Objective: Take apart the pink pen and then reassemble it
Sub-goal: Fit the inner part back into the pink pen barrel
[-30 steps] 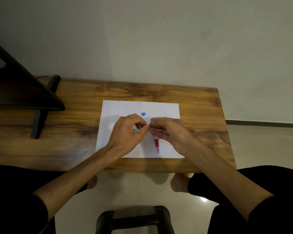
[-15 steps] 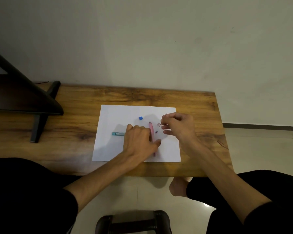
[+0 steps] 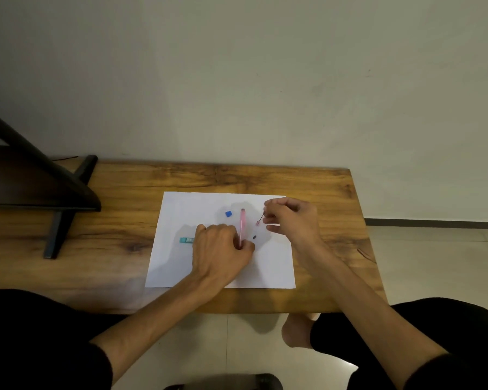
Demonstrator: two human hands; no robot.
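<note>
The pink pen barrel lies lengthwise on a white sheet of paper. My left hand rests on the paper, its fingertips pinching the barrel's near end. To the right, my right hand hovers just above the sheet and pinches a thin refill rod with a small pink piece at its lower tip. Between the two hands lies a tiny dark part. A small blue piece sits just left of the barrel's far end.
A teal tube-shaped item lies at the paper's left, beside my left hand. The wooden table carries a dark stand at its far left. A wall rises behind the table, and a dark stool sits between my knees.
The hands, joined over the paper a second ago, have parted. The left one has set the pink barrel on the sheet; the right one has drawn the thin rod off to the right.
</note>
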